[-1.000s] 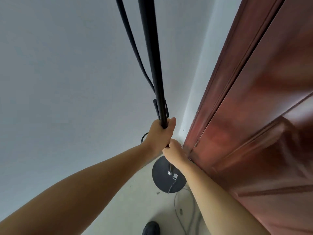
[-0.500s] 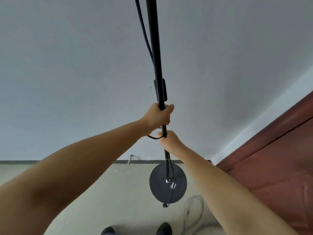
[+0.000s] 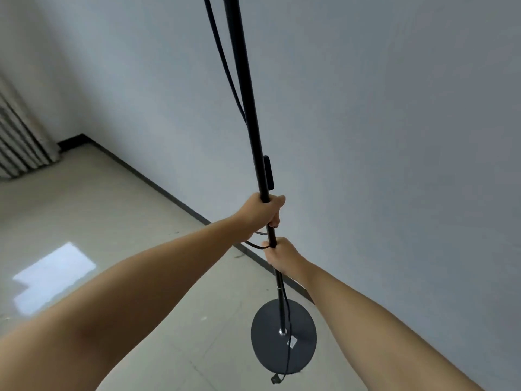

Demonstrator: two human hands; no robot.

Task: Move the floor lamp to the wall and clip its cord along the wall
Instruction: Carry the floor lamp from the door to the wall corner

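The black floor lamp pole [image 3: 248, 108] rises through the middle of the view. Its round dark base [image 3: 298, 354] is beside the grey wall [image 3: 394, 136], near the dark baseboard [image 3: 169, 190]. My left hand [image 3: 260, 211] is wrapped around the pole just below a small black switch box [image 3: 269, 172]. My right hand [image 3: 283, 256] grips the pole a little lower. The black cord [image 3: 225, 66] runs down alongside the pole, loops out between my hands, and trails over the base to its front edge.
Pale tiled floor [image 3: 98, 221] spreads to the left, with a bright patch of light [image 3: 53, 275] on it. A striped curtain [image 3: 19, 136] hangs in the far left corner.
The view has swung left: the red-brown door has dropped out of sight and the room corner with the curtain has come in. Both hands keep their grip on the lamp pole.
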